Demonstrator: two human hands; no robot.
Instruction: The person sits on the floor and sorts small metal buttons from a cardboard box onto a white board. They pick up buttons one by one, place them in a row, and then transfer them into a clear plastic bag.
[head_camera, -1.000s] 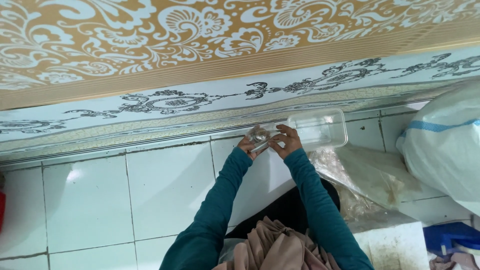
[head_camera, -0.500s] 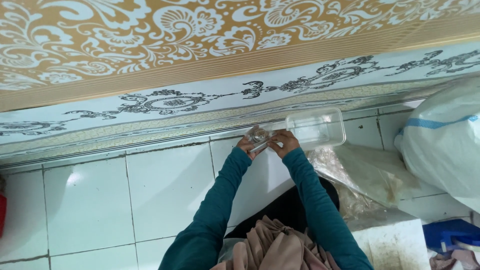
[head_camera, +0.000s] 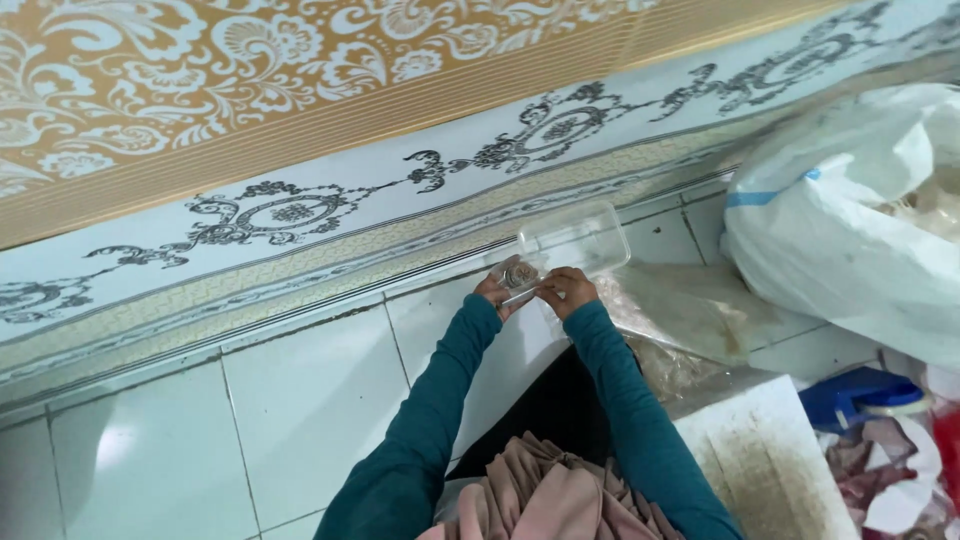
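Both arms in teal sleeves reach forward over the white tiled floor. My left hand (head_camera: 497, 291) and my right hand (head_camera: 568, 290) together pinch a small clear plastic packet (head_camera: 520, 276) with something round and dark inside. Just beyond the hands lies a clear, empty rectangular plastic container (head_camera: 575, 241) against the foot of the wall. The fingers of both hands are closed on the packet's edges.
A large white sack (head_camera: 860, 230) with a blue stripe stands at the right. A clear bag of pale material (head_camera: 690, 310) lies beside my right arm. A dirty white board (head_camera: 770, 460) and a blue object (head_camera: 850, 395) sit at lower right. A patterned wall (head_camera: 300, 150) runs ahead.
The hands have stayed together on the small packet; the view has shifted slightly. Nothing else has visibly moved.
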